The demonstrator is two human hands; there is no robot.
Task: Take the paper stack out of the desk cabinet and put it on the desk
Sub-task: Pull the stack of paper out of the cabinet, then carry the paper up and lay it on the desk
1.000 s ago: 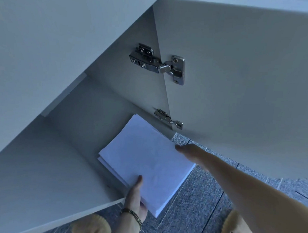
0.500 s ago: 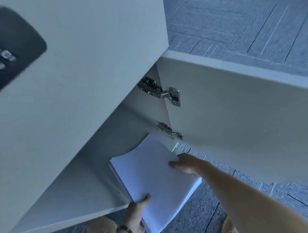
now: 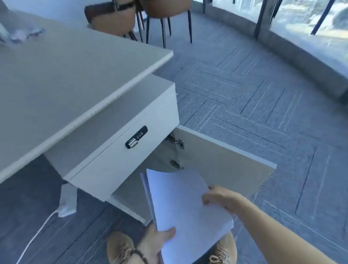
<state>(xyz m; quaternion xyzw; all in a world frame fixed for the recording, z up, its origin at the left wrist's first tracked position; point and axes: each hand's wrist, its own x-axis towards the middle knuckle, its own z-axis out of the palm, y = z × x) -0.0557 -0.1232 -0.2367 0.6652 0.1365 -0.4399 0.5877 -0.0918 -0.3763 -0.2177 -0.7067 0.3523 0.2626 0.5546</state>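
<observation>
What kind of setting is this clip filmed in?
Most likely an office or meeting room: a white desk with a lockable cabinet beneath, brown chairs grouped behind it, grey carpet tiles, and a curved window wall.

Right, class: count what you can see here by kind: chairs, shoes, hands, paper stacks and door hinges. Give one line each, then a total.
Chairs: 2
Shoes: 2
Hands: 2, left hand, right hand
Paper stack: 1
Door hinges: 2
Total: 9
</observation>
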